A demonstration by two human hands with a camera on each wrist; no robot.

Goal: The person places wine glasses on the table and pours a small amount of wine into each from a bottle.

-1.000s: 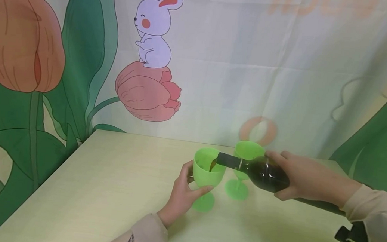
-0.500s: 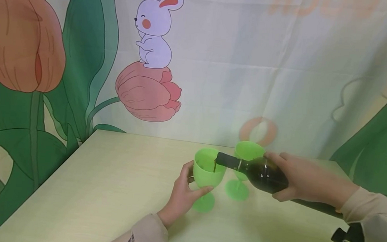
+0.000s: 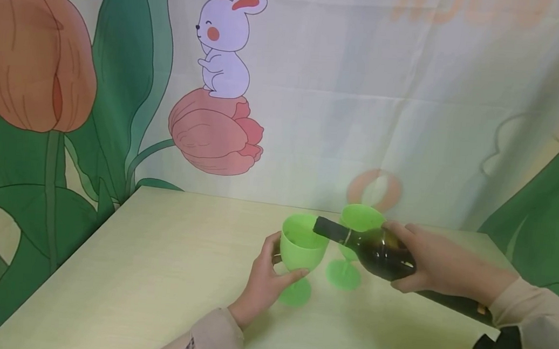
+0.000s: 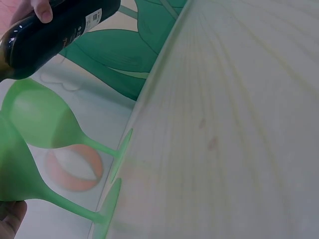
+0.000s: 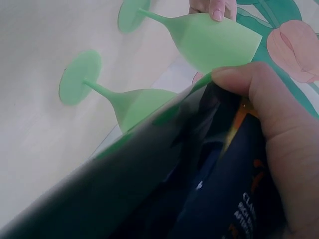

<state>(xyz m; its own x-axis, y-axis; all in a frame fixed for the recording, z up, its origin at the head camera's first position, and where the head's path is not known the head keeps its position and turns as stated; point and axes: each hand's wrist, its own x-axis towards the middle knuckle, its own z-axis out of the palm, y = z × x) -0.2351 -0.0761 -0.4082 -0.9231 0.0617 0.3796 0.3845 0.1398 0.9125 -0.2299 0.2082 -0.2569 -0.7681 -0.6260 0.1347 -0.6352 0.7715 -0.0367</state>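
My left hand [image 3: 263, 282] grips the near green plastic goblet [image 3: 302, 256] around the lower bowl, its foot at the tabletop. My right hand [image 3: 441, 261] holds a dark wine bottle [image 3: 376, 254] by its body, tilted to the left. The black-wrapped bottle neck lies over the goblet's right rim, and no stream shows at its mouth. Behind, a second green goblet [image 3: 361, 217] stands upright, partly hidden by the bottle. The right wrist view shows the bottle's printed label and my thumb [image 5: 234, 79] pressed against it. How much liquid the goblets contain cannot be seen.
A pale wooden table [image 3: 147, 262] bears both goblets. Against its back edge hangs a cloth backdrop [image 3: 314, 90] printed with tulips, leaves and a white rabbit. A black device [image 3: 497, 347] is strapped to the right wrist.
The thin dark stream from the bottle into the near goblet has stopped. The bottle's mouth has risen slightly and its base end has dropped. The left hand keeps its grip.
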